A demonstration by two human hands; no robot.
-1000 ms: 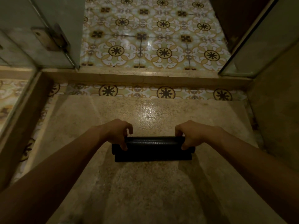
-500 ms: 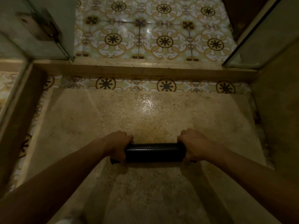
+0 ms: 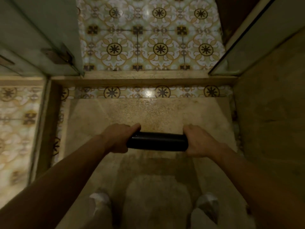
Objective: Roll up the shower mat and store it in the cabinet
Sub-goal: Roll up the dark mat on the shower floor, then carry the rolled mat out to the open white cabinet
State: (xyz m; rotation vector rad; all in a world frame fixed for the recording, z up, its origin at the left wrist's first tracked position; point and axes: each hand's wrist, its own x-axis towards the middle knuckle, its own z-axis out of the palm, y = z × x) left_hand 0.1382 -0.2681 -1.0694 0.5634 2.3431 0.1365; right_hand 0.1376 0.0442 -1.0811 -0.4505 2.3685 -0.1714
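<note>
Since the black, tightly rolled rubber shower mat point(image 3: 157, 141) lies crosswise above the beige stone shower floor point(image 3: 148, 111), the left hand point(image 3: 118, 139) and right hand point(image 3: 200, 142) each clasp one end, equally near, ready for carrying.

Shower mat point(image 3: 157, 140): black, fully rolled into a tight cylinder. Lies horizontal, left to right, over the beige stone shower floor point(image 3: 148, 113), mid-scene. Both ends covered by hands.
</note>
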